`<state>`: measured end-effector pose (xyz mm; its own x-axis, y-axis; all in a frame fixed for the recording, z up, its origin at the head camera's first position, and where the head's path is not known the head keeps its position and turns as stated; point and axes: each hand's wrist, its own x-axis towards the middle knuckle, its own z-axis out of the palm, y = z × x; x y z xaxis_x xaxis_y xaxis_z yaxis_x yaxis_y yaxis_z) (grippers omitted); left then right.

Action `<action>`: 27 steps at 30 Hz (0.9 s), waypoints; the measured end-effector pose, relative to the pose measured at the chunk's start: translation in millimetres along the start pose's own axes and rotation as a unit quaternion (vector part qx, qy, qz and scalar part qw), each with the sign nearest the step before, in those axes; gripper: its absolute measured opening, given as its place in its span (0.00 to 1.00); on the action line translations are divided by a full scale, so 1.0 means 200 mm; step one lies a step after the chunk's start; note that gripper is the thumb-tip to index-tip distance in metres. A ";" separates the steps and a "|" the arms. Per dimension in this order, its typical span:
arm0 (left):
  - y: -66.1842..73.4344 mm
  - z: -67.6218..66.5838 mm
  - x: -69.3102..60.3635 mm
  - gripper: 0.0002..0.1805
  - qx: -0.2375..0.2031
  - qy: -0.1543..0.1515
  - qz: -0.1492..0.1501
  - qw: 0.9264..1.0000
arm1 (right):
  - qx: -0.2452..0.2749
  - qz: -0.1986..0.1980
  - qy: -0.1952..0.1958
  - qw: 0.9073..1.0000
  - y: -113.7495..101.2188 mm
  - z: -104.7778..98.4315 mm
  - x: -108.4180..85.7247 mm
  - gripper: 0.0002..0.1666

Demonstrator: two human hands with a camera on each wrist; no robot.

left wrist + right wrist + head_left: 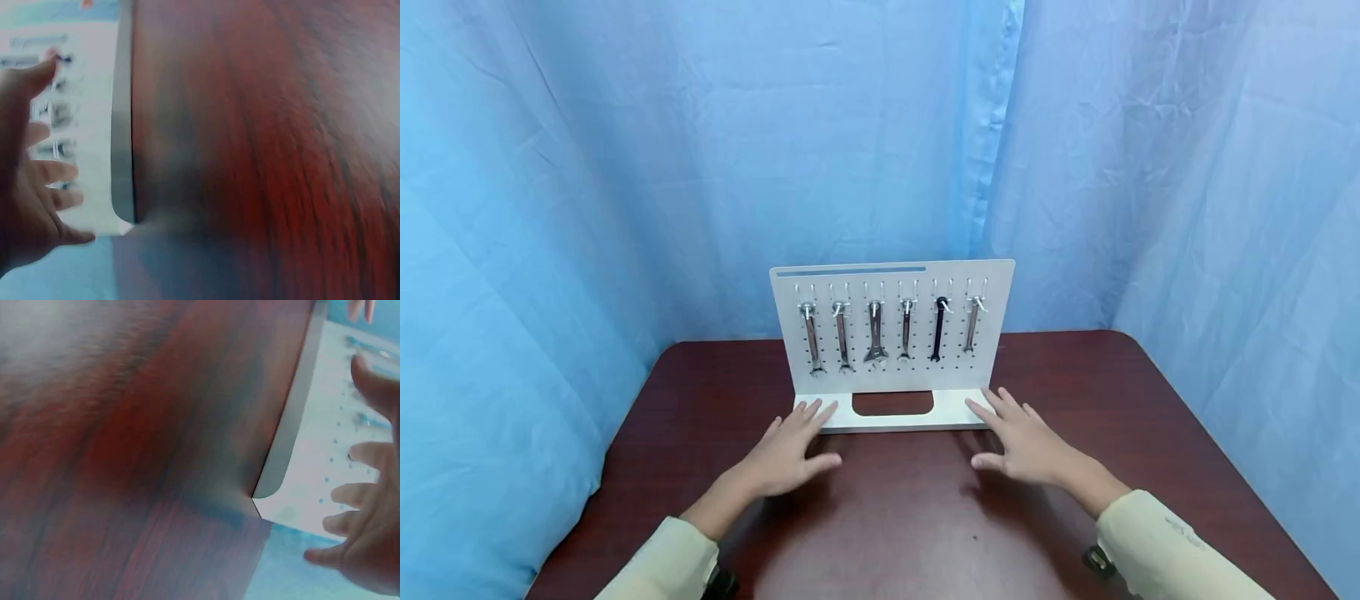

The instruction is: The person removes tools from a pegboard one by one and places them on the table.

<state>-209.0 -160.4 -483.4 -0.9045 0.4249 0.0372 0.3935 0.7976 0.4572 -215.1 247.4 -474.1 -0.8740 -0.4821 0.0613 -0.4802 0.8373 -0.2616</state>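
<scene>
A white pegboard stand point(891, 383) stands upright on the table, with several wrenches hanging in a row from its hooks. Most are silver, such as the wide-headed wrench point(876, 329) in the middle; one is a black wrench point(938, 329). My left hand point(786, 454) is spread at the front left corner of the stand's base, fingers straight, holding nothing. At the front right corner my right hand point(1026, 442) is spread the same way and holds nothing. Whether the fingertips touch the base I cannot tell. Both wrist views are blurred; each shows spread fingers before the board.
The dark red-brown wooden table point(902, 533) has rounded far corners. Light blue curtains point(820, 150) hang behind it and along both sides. A rectangular cutout lies in the middle of the stand's base.
</scene>
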 end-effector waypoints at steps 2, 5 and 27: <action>-0.06 0.00 0.04 0.34 -0.115 0.068 -0.032 0.990 | 0.039 0.006 0.045 0.998 0.03 -0.02 0.04 0.44; -0.14 -0.01 0.11 0.22 -0.259 0.195 -0.102 0.941 | 0.121 0.033 0.112 0.986 0.06 -0.06 0.12 0.35; -0.36 0.12 0.42 0.21 -0.449 0.306 -0.172 0.822 | 0.402 0.126 0.260 0.869 0.09 -0.18 0.49 0.18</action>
<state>-308.7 -171.6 -535.3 -0.9582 -0.2737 0.0827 0.0657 0.0709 0.9953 -311.2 224.2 -437.7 -0.9595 0.0474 0.2779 -0.2449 0.3478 -0.9050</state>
